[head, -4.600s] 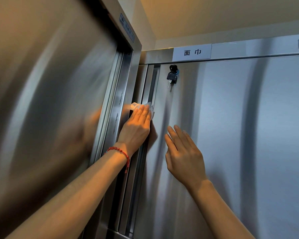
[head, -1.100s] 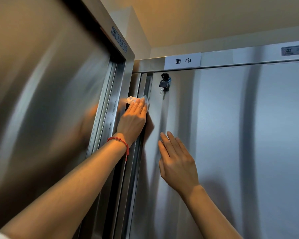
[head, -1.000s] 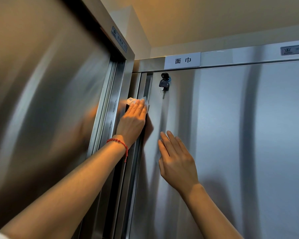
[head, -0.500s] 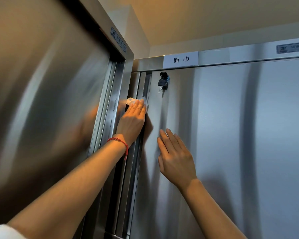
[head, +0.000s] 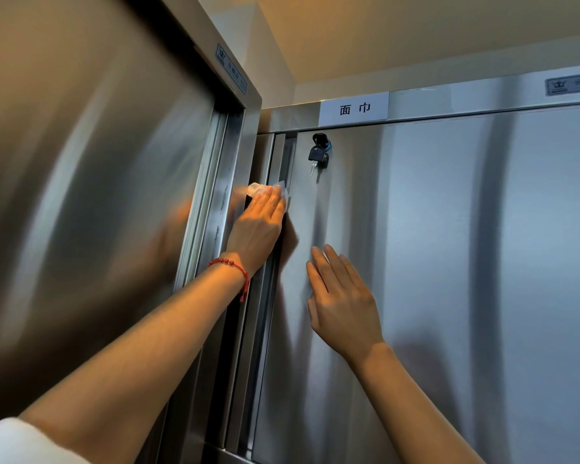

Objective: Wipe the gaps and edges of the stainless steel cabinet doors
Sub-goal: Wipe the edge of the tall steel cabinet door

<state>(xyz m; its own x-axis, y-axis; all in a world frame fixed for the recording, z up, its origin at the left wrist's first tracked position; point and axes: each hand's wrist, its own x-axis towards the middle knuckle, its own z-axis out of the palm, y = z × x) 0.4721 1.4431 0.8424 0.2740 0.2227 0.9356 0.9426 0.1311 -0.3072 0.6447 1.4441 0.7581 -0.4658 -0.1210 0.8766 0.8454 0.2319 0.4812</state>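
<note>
A tall stainless steel cabinet door [head: 449, 262] fills the right side. Its left edge meets a dark vertical gap [head: 265, 296] beside the frame. My left hand [head: 258, 226], with a red bead bracelet on the wrist, presses a white wipe [head: 263, 188] with straight fingers against the door's left edge, high up at the gap. Only the wipe's top shows above my fingertips. My right hand [head: 342, 296] lies flat on the door face, lower and to the right, fingers straight and pointing up.
A second steel cabinet [head: 98, 195] stands at a right angle on the left, its corner frame close to the gap. A black key [head: 318, 152] hangs from the lock just above the wipe. A white label [head: 354, 108] sits on the top rail under the ceiling.
Over the last seconds my left hand has slid the wipe up the door edge toward the key. Within the last second both hands have barely moved.
</note>
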